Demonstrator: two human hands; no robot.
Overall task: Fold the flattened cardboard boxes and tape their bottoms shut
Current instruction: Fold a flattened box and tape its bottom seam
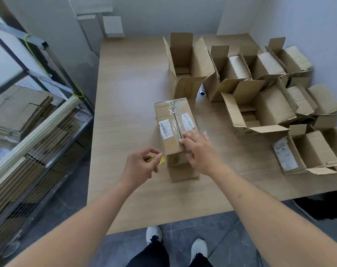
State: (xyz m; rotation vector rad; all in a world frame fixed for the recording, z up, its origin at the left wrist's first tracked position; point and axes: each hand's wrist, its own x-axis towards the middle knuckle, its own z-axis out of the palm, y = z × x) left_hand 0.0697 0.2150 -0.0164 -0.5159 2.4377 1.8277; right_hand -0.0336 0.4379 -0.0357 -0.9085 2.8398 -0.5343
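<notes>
On the pale wooden table (129, 93), beside open-topped brown cardboard boxes (260, 105), the upturned brown cardboard box (172, 130) with a clear-taped seam lies under the right hand (200, 153), fingers straight and pressing it, while the left hand (139, 166) pinches a small yellow piece (160, 161).

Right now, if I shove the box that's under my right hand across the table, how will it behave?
The box probably slides easily, since it looks empty and the table is smooth. It sits bottom-up on open flaps, so an edge might catch and skew it. With tape along the seam, the top should stay fairly stiff under the right hand.
</notes>
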